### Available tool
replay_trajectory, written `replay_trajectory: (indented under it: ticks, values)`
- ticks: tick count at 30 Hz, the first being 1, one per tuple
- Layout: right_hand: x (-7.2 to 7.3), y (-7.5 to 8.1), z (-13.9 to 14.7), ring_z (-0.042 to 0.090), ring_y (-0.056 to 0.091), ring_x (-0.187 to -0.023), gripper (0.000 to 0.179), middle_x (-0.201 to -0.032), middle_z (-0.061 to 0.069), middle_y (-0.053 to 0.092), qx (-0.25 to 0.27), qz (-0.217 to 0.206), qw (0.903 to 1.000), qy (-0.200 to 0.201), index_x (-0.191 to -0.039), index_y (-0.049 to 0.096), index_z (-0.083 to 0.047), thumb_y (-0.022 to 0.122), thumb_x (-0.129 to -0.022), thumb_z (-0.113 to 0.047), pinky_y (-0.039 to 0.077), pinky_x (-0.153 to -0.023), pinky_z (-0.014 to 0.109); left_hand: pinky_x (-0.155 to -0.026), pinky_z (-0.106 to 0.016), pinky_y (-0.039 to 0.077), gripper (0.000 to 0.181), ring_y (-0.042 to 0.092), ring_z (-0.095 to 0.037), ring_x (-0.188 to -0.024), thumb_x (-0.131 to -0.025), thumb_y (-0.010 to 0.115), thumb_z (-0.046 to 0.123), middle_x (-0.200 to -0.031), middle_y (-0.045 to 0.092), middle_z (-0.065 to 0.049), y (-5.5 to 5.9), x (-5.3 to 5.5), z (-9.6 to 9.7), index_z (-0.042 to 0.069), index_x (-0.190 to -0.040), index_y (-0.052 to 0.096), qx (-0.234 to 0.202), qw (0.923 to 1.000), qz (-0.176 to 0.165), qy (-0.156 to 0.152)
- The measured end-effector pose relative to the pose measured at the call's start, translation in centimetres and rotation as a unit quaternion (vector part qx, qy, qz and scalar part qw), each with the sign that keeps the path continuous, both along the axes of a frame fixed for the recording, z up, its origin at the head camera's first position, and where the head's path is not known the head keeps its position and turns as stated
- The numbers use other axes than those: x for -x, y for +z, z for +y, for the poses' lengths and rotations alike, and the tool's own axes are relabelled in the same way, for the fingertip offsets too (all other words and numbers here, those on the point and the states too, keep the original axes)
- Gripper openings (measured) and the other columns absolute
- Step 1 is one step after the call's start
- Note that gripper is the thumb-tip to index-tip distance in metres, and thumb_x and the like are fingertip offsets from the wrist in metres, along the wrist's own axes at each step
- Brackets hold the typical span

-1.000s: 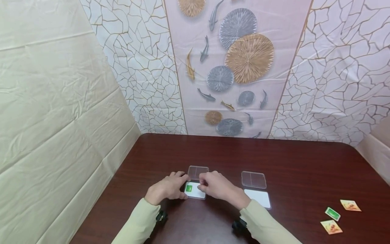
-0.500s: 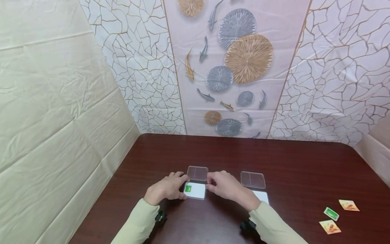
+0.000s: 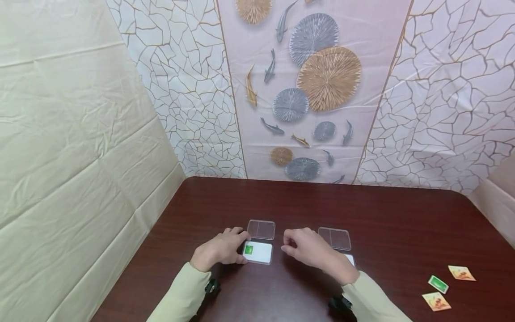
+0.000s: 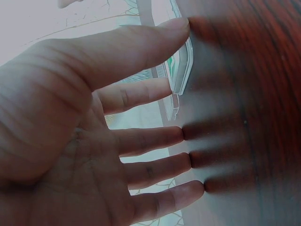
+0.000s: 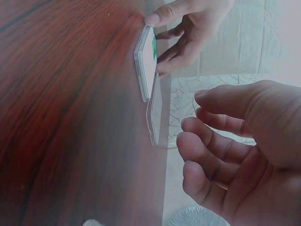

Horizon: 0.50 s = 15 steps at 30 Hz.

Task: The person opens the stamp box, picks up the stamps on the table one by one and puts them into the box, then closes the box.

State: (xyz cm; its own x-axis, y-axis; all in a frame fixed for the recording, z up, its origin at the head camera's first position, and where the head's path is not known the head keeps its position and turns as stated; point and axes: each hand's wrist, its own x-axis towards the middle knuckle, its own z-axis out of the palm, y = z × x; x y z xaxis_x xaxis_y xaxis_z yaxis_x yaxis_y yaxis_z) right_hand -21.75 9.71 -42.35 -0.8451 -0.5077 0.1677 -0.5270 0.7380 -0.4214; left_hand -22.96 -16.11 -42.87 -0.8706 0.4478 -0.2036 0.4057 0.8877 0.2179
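Note:
A flat clear plastic case (image 3: 263, 253) with a white insert lies open on the table, its transparent lid (image 3: 261, 229) laid back behind it. On the insert's left part sits a small green stamp-like piece (image 3: 249, 250). My left hand (image 3: 222, 248) holds this case at its left end, thumb at the near corner and index finger at the far one. In the left wrist view, the other fingertips (image 4: 186, 160) rest on the table. My right hand (image 3: 307, 248) hovers right of the case, fingers loosely curled, holding nothing; the right wrist view shows it apart from the case.
A second open case, with clear lid (image 3: 335, 238) and white insert (image 3: 351, 259), lies partly hidden behind my right forearm. At the table's right lie a green-and-white piece (image 3: 438, 284) and two orange-yellow picture pieces (image 3: 462, 273). A patterned cloth (image 3: 301, 89) hangs behind the table.
My right hand has drawn back rightward from the case's right end, uncovering it and covering more of the second case's insert. The left hand keeps its place.

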Motion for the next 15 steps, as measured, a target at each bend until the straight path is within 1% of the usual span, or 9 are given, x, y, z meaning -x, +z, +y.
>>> replay_trajectory:
  ticks: [4, 9, 15]
  values:
    - [-0.2, 0.0, 0.8, 0.004, 0.045, -0.057, 0.020, -0.066, -0.014, 0.052, -0.004, 0.008, 1.0000, -0.002, -0.075, 0.057, -0.023, 0.073, -0.088, -0.022, 0.039, -0.056, 0.023, -0.100, -0.053, 0.043, 0.052, 0.050, -0.034, -0.123, -0.080, 0.081, 0.032, -0.141, 0.051, -0.013, 0.0, 0.0, 0.0, 0.017, -0.124, 0.058, 0.000, 0.9999, 0.007, -0.007]
    - [-0.6, 0.1, 1.8, 0.003, 0.045, -0.058, 0.018, -0.067, -0.014, 0.055, -0.016, 0.012, 0.9998, -0.006, -0.076, 0.058, -0.024, 0.072, -0.088, -0.022, 0.039, -0.057, 0.023, -0.100, -0.053, 0.043, 0.052, 0.050, -0.034, -0.122, -0.080, 0.081, 0.031, -0.140, 0.051, -0.014, -0.1, 0.0, 0.0, 0.017, -0.124, 0.058, -0.001, 1.0000, 0.007, -0.007]
    - [-1.1, 0.6, 2.9, 0.003, 0.045, -0.060, 0.015, -0.070, -0.013, 0.057, -0.033, 0.002, 0.9994, -0.005, -0.078, 0.060, -0.024, 0.072, -0.088, -0.022, 0.039, -0.057, 0.024, -0.099, -0.053, 0.043, 0.052, 0.050, -0.034, -0.122, -0.079, 0.081, 0.030, -0.140, 0.051, -0.014, -0.1, 0.0, 0.0, 0.016, -0.124, 0.058, -0.005, 0.9999, 0.007, -0.007]
